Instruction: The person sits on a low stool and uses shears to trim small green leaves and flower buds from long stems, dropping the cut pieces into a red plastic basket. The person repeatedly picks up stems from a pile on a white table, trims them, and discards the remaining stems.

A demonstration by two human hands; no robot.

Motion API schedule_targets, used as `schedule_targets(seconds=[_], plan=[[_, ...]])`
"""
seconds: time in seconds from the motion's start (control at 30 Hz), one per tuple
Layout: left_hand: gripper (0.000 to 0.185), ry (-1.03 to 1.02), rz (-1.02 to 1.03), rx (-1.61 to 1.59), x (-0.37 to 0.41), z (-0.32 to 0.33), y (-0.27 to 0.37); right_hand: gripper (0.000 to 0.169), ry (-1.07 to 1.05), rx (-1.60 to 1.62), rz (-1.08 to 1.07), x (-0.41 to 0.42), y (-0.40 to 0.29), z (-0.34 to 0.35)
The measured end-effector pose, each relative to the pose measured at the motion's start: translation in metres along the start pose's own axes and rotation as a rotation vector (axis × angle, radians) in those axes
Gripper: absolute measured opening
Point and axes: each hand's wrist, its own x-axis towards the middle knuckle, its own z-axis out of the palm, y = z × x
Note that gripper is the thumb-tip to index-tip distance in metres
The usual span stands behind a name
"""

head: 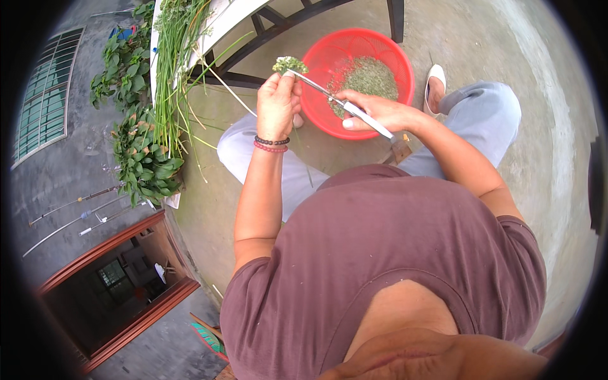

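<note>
My left hand pinches the top of a plant stalk just under its pale green-white flower head. In my right hand is a pair of metal scissors with light handles; the blades point up and left, their tips touching or right beside the flower head. Below and to the right of the blades, a red plastic basket stands on the ground with small green clippings in it. Long green stalks with flower heads lie over the edge of a white tabletop.
The table's dark metal frame runs above the basket. My knees flank the basket, and a white shoe is at its right. Potted leafy plants stand by the grey wall at left, above a doorway in the picture.
</note>
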Motion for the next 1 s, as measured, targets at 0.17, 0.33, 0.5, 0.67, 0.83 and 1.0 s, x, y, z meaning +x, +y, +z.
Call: schedule_targets(seconds=[0.17, 0.33, 0.5, 0.67, 0.83, 1.0], plan=[[0.016, -0.086, -0.083, 0.059, 0.001, -0.002, 0.001, 0.073, 0.035, -0.011, 0.015, 0.003, -0.001, -0.006], [0.017, -0.155, -0.148, 0.042, 0.006, -0.007, 0.006, 0.062, 0.136, 0.049, -0.119, 0.007, 0.014, -0.003], [0.018, -0.267, -0.239, -0.084, 0.014, -0.021, 0.008, 0.052, 0.072, 0.231, -0.085, 0.005, 0.011, -0.006], [0.018, -0.378, -0.303, -0.157, 0.02, -0.029, 0.011, 0.051, 0.085, 0.193, -0.084, 0.004, 0.014, -0.01], [0.018, -0.467, -0.332, -0.112, 0.032, -0.038, 0.006, 0.053, 0.061, 0.125, -0.057, 0.006, 0.014, -0.015], [0.016, -0.469, -0.359, 0.051, 0.038, -0.035, -0.006, 0.053, 0.101, -0.072, 0.003, 0.003, 0.003, -0.015]])
